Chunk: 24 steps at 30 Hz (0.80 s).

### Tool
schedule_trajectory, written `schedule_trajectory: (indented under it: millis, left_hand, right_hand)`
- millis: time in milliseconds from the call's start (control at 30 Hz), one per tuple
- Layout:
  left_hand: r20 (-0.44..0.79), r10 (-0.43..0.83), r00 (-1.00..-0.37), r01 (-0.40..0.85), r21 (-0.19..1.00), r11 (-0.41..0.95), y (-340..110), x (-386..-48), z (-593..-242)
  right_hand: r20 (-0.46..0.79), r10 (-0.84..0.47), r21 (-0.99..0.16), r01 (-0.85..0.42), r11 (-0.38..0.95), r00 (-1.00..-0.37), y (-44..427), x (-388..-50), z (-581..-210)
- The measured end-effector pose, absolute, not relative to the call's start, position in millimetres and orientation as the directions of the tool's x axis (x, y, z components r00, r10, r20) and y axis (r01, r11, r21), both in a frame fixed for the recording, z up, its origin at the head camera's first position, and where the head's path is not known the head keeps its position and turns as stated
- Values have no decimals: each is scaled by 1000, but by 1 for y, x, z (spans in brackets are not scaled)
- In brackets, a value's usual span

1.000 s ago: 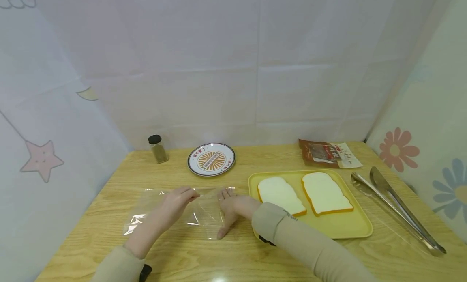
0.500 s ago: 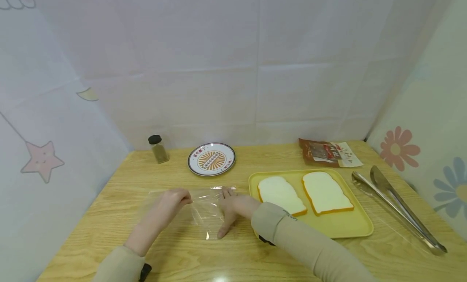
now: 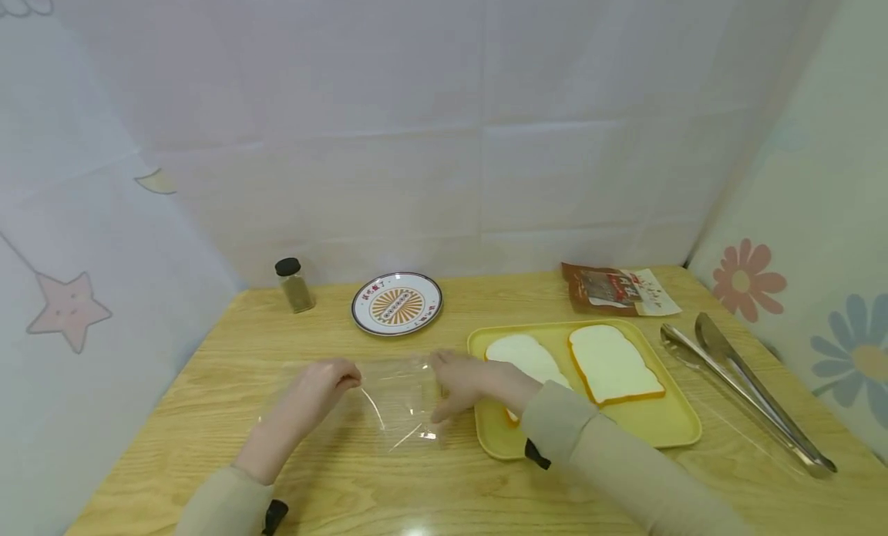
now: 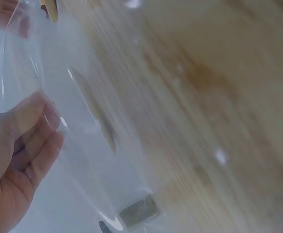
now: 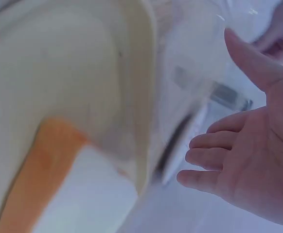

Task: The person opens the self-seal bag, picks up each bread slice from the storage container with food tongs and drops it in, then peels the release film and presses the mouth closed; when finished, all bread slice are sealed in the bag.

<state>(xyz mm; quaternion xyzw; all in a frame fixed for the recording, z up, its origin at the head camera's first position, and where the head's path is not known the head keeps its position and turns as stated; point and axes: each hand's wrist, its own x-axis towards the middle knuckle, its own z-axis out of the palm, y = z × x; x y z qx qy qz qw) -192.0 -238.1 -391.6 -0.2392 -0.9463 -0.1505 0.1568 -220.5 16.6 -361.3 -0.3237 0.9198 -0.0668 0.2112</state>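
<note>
My left hand pinches a clear plastic sheet between thumb and fingers, lifting part of it off the wooden table. Whether it is one layer or a bag, I cannot tell. In the left wrist view the film spreads in front of the fingers. My right hand is at the sheet's right end, beside the yellow tray. In the right wrist view that hand has straight fingers and a spread thumb. Two bread slices lie on the tray; my right forearm partly covers the left slice, while the right slice shows whole.
A round patterned plate and a black-capped spice jar stand towards the back. A brown and white food packet lies behind the tray. Metal tongs rest to its right. Cloth-covered walls bound the table.
My right hand has come off the sheet and shifted right towards the tray. My left hand has moved slightly left since a second ago, still pinching the sheet. The view has shifted a little.
</note>
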Motion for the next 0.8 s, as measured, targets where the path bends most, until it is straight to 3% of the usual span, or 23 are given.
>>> schedule_trajectory:
  millis: [167,300,533,800]
  left_hand:
    - [352,374,-858,470,246,847,-236,-195,-391]
    - [392,381,-837,496,252,831,-237,-196,-392]
    - [452,377,-808,535,298,791,-240,-198,-395]
    - [556,384,-737,607,294,739,-250,-200,-397]
  right_hand:
    - [-192,-641,-440,-518,733,-743,72,-217,-345]
    - [-110,-591,-532,-455,714,-799,122,-210,-338]
    - [73,-457,-516,-425,743,-887,208,-190,-335]
    - [104,-242,-445,-263,856,-965,323,-173,-343]
